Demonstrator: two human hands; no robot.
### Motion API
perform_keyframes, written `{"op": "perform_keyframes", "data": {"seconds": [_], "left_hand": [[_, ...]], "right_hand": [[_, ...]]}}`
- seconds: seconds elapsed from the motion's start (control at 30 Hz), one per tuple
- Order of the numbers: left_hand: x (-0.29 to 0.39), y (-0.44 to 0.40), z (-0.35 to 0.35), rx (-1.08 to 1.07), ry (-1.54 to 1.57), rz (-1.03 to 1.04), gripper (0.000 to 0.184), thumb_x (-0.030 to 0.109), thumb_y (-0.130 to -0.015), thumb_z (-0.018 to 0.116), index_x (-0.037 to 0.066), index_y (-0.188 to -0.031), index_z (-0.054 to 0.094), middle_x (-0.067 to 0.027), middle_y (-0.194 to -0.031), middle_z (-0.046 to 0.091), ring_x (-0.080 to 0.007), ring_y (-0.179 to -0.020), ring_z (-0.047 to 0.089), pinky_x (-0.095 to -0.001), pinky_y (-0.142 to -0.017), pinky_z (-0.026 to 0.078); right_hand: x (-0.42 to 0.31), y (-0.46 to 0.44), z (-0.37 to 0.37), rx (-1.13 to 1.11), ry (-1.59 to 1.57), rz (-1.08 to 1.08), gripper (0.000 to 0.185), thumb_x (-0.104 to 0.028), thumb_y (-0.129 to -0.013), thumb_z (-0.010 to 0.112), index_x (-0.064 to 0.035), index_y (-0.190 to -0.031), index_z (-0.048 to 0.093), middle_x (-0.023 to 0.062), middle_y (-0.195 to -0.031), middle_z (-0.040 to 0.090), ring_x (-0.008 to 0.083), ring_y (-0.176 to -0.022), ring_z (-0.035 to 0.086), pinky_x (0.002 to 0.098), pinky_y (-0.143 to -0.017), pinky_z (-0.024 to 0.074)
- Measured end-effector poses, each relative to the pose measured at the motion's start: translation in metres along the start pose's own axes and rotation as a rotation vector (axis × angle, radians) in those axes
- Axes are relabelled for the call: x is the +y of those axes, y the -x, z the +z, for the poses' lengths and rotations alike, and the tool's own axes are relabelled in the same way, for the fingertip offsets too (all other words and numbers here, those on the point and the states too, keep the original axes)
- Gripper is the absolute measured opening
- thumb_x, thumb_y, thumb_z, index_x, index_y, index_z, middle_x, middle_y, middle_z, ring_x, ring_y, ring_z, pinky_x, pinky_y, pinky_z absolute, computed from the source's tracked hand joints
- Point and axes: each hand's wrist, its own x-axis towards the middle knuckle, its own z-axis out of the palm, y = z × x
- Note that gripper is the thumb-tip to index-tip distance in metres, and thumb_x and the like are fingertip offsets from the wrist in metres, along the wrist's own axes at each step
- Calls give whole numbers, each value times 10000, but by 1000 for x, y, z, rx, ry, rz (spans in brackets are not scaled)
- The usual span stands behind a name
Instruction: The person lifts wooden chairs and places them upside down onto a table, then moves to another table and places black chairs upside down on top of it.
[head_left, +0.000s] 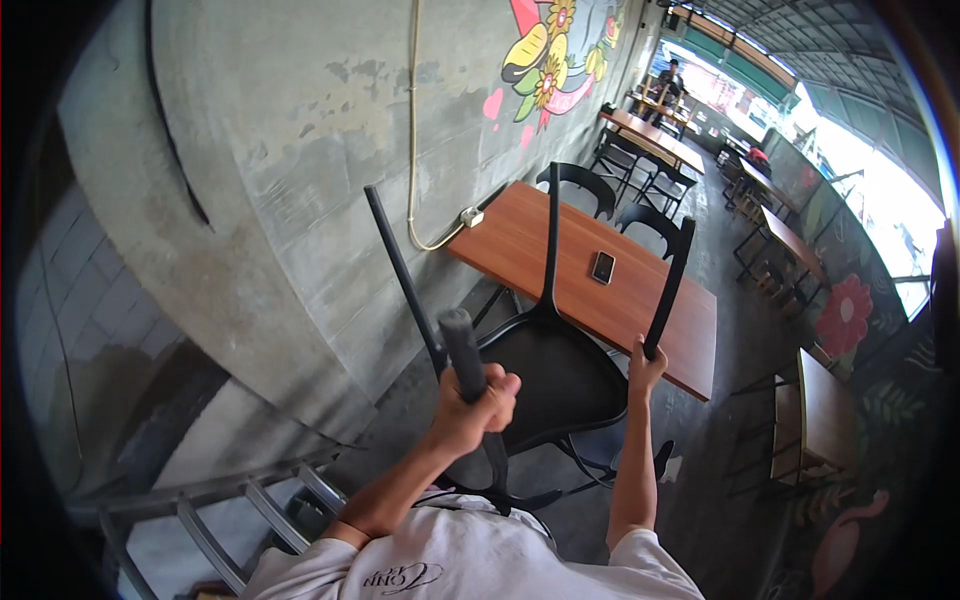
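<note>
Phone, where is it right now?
In the head view, the phone lies on the wooden table, right of the small white box and beyond the upturned chair.

A black chair with a broad seat and four slim legs is held upside down. Left hand and right hand each grip one leg.
</note>
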Motion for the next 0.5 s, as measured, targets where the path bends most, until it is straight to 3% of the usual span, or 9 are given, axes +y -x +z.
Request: {"op": "perform_keyframes", "data": {"seconds": [0.1, 0.2, 0.23, 0.3, 0.33, 0.4, 0.47, 0.5], "left_hand": [[-1, -20, -4, -60, -35, -88, 427, 143, -982, 595, 112, -598, 412, 61, -480, 390, -8, -424, 331, -223, -404, 223], [3, -42, -8, -116, -125, -74, 443, 175, -987, 603, 114, -590, 415, 68, -479, 396, -8, -426, 357, -219, -403, 237], [5, -49, -9, -132, -114, -83, 443, 175, -987, 603, 114, -590, 415, 68, -479, 396, -8, -426, 357, -219, -403, 237], [9, -65, -11, -155, -161, -102, 428, 195, -984, 611, 104, -600, 446, 61, -483, 423, -6, -436, 388, -211, -407, 263], [13, -72, -10, -168, -152, -111, 428, 195, -984, 611, 104, -600, 446, 61, -483, 423, -6, -436, 388, -211, -407, 263], [19, -88, -7, -154, -231, -100, 432, 180, -980, 614, 100, -598, 429, 48, -490, 423, -13, -438, 360, -229, -406, 237], [14, -103, -7, -190, -209, -67, 420, 187, -976, 623, 94, -605, 451, 50, -491, 426, -12, -444, 368, -226, -408, 245], [11, -110, -7, -216, -195, -25, 408, 195, -973, 632, 88, -611, 474, 51, -492, 428, -11, -449, 377, -223, -410, 253]], "right_hand": [[3, -10, 27, 112, 92, -41, 380, -200, -884, 693, 4, -621, 509, -59, -545, 381, 46, -550, 349, 290, -480, 265], [0, -15, 45, 119, 202, 87, 376, -315, -872, 697, 8, -720, 578, 12, -533, 459, 138, -513, 419, 340, -518, 365], [-12, -13, 47, 61, 342, 174, 338, -329, -863, 691, -7, -941, 623, 110, -749, 598, 263, -700, 571, 377, -668, 447], [-17, 6, 68, 398, 875, -194, 372, -280, -862, 683, -38, -1126, 583, 161, -1052, 584, 341, -989, 556, 390, -833, 441], [-37, 21, 70, 349, 765, -272, 356, -213, -880, 655, -52, -1182, 555, 161, -1160, 502, 320, -1105, 477, 385, -892, 408], [-74, 62, 82, 236, 380, -362, 272, -161, -907, 626, -42, -1147, 575, 122, -1104, 523, 259, -996, 515, 349, -825, 419], [-118, 115, 92, -62, -139, -101, 231, -186, -973, 531, -20, -1124, 583, 50, -1007, 528, 117, -886, 492, 253, -758, 392], [-124, 136, 97, -183, -221, -55, 260, -213, -991, 476, -18, -1131, 575, 52, -1041, 549, 115, -921, 502, 247, -784, 399]]}}
